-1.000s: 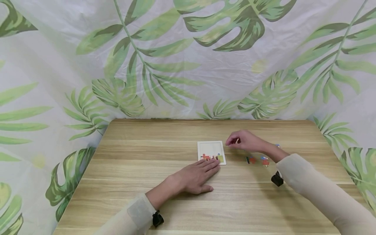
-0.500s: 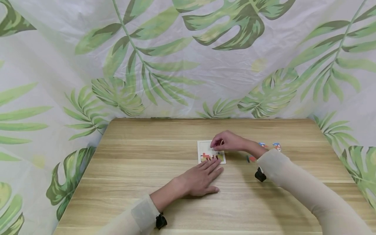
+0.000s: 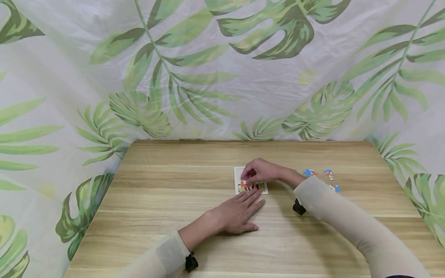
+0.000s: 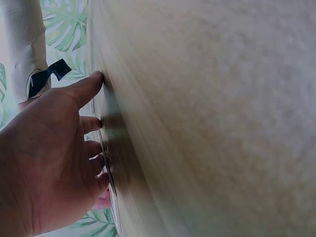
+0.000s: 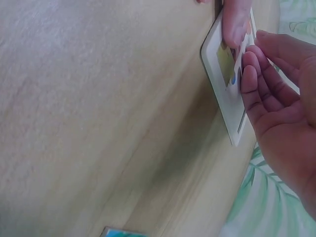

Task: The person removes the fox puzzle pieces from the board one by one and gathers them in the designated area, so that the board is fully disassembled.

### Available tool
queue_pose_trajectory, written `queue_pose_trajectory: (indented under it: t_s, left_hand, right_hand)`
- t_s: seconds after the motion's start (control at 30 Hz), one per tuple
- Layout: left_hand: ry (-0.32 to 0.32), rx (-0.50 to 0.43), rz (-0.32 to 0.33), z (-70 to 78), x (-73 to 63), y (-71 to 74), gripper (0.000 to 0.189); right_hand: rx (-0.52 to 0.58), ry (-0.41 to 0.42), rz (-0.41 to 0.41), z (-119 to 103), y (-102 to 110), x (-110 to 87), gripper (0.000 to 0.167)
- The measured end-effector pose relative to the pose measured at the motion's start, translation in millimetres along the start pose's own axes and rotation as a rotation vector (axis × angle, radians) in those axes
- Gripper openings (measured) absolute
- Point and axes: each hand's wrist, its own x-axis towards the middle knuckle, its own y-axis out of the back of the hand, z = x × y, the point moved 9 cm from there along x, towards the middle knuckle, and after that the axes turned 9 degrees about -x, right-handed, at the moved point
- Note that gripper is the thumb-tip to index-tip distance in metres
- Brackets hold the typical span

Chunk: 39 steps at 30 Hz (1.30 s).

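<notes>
A small white-framed puzzle board (image 3: 236, 178) lies on the wooden table, its lower part filled with orange, striped and olive jigsaw pieces (image 3: 243, 185). My left hand (image 3: 227, 212) lies flat, its straight fingertips over the board's near edge and the thumb spread on the table. In the left wrist view, that palm (image 4: 49, 163) is beside the board's thin edge (image 4: 115, 210). Over the upper part of the board, my right hand (image 3: 265, 170) pinches a jigsaw piece, which its fingers mostly hide. The right wrist view shows those curled fingers (image 5: 252, 81) close over the frame (image 5: 224, 106).
Loose blue, orange and white jigsaw pieces (image 3: 309, 172) lie right of the board, with another one (image 3: 328, 174) beside them and one (image 3: 335, 188) nearer the right sleeve. The right forearm passes above this area. A leaf-printed cloth (image 3: 194, 77) hangs behind the table (image 3: 156, 162).
My right hand has moved left from beside the board to over its upper part, still pinching. The left hand has shifted slightly right and stays at the near edge.
</notes>
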Motion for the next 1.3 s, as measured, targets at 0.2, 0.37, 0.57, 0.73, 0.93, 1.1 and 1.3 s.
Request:
queue_pose_trajectory:
  t_s: [0.2,0.37,0.57,0.73,0.93,1.1,1.3]
  left_hand:
    - [-0.002,0.013,-0.01,-0.8,2.0,-1.1,0.082]
    - [-0.004,0.03,-0.013,-0.5,2.5,-0.7,0.083]
    - [-0.007,0.032,-0.015,0.5,2.0,-0.3,0.084]
    - [-0.004,0.025,-0.017,0.7,1.5,0.1,0.084]
    - [0.001,0.03,-0.013,0.3,1.5,0.2,0.084]
    - [0.007,0.016,-0.018,-0.4,0.9,-0.7,0.084]
    - [0.016,-0.003,-0.024,-1.3,0.5,-0.8,0.084]
  right_hand:
    - [0.013,0.029,0.004,-3,-3,1.2,0.016]
    - [0.01,0.053,0.008,-5,-4,2.0,0.014]
    - [0.03,0.024,-0.005,-2,-7,4.0,0.012]
    - [0.034,-0.017,-0.022,1,-9,5.4,0.012]
    - [0.099,-0.041,-0.044,2,-9,5.7,0.01]
    - [0.167,-0.063,-0.063,4,-11,5.5,0.01]
    - [0.236,-0.108,-0.053,7,-11,4.9,0.014]
